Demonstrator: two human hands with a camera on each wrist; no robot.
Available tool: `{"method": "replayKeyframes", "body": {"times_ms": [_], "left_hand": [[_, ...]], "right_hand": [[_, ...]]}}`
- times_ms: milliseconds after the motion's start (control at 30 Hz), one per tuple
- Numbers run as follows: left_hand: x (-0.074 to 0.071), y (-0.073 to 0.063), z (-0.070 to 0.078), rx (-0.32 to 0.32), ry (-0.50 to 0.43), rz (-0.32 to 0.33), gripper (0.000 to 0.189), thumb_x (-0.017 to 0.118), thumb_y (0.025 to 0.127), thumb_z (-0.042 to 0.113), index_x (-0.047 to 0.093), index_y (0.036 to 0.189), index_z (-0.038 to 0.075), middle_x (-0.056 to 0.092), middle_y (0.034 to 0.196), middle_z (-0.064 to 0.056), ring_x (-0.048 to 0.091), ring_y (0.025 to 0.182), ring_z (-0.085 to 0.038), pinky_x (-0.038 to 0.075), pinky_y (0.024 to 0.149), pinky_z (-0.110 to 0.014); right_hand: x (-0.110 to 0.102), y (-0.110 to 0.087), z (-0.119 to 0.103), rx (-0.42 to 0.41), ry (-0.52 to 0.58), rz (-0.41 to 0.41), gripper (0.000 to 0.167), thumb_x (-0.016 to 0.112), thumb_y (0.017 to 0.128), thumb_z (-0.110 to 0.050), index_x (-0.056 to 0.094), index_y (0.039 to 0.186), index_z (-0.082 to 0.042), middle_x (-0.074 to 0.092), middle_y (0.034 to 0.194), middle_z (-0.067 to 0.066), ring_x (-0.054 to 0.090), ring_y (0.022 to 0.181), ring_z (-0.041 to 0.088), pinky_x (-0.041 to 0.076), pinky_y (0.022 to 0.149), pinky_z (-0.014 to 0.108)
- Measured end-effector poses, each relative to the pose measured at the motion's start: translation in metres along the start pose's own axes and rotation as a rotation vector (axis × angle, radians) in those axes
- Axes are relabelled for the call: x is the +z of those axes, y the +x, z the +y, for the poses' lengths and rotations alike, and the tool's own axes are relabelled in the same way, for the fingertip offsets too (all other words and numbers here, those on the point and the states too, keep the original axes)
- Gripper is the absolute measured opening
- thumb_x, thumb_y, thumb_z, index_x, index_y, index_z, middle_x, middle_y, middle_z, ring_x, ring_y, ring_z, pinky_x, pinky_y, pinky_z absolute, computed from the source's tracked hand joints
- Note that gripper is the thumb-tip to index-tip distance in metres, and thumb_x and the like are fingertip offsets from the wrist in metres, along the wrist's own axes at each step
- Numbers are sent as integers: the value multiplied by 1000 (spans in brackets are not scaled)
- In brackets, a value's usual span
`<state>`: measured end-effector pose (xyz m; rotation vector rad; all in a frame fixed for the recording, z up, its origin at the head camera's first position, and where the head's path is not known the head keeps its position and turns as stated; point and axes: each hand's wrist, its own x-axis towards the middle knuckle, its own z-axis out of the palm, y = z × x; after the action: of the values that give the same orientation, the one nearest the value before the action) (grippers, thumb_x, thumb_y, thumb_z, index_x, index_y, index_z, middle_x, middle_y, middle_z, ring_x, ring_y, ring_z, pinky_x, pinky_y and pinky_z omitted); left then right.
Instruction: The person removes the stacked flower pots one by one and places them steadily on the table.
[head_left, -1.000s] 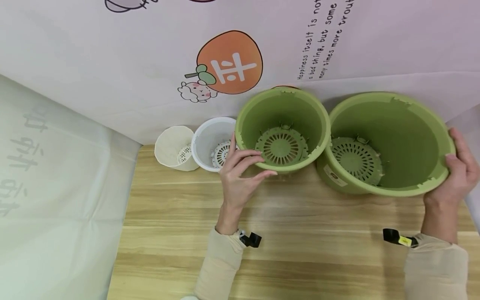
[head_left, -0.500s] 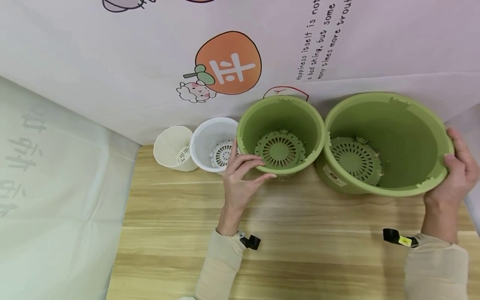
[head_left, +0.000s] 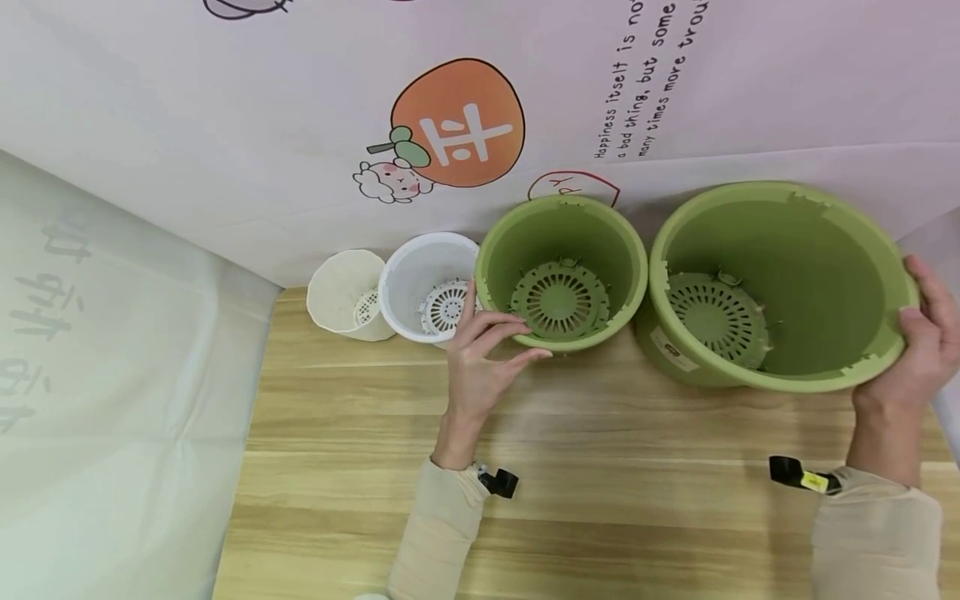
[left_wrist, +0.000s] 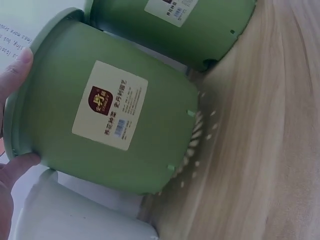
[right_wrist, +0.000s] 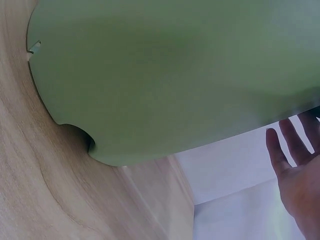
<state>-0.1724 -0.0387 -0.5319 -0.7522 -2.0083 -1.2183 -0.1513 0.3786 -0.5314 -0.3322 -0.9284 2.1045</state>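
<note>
In the head view, my left hand (head_left: 480,358) holds the near left rim of a medium green flowerpot (head_left: 562,229), with fingertips over the inside and the thumb outside. The left wrist view shows this flowerpot (left_wrist: 65,120) from its labelled side, its slotted base close to the table; whether it touches is hard to tell. At the right, my right hand (head_left: 911,358) grips the rim of a large green flowerpot (head_left: 817,275), thumb over the edge and fingers outside. Seen from the right wrist, the large flowerpot (right_wrist: 150,90) stands with its notched base at the wood.
Left of the green flowerpots stand a white flowerpot (head_left: 405,287) with a slotted base and a smaller cream flowerpot (head_left: 333,292). All line up along a printed cloth (head_left: 300,125) at the back. The wooden table (head_left: 637,500) extends in front; a pale sheet (head_left: 127,375) hangs at left.
The medium flowerpot has come down and slightly away from the large one, uncovering a red-outlined print behind it. The large flowerpot and right hand have shifted very slightly right.
</note>
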Motion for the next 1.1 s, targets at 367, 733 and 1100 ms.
{"method": "replayKeyframes", "body": {"times_ms": [367,733,1100], "left_hand": [[5,-9,-6,-31,30,-22,38,95,57,26,75,80,2,73,88,-9,70,97,-23,22,119,-58],[14,-10,-2,-24,52,-6,40,94,58,31,75,80,4,73,88,-7,70,91,-20,22,119,-59],[18,-15,-1,-54,103,-20,41,93,61,36,76,83,7,72,94,-5,67,104,-19,22,120,-56]], "right_hand": [[5,-1,-2,20,50,18,40,39,87,15,59,121,19,57,130,29,63,110,35,59,84,32],[13,-4,-3,67,308,90,48,33,80,16,51,124,24,52,131,35,60,113,45,56,92,48],[10,-5,-3,65,214,127,46,32,84,15,55,123,21,55,131,34,61,113,42,57,90,44]]}}
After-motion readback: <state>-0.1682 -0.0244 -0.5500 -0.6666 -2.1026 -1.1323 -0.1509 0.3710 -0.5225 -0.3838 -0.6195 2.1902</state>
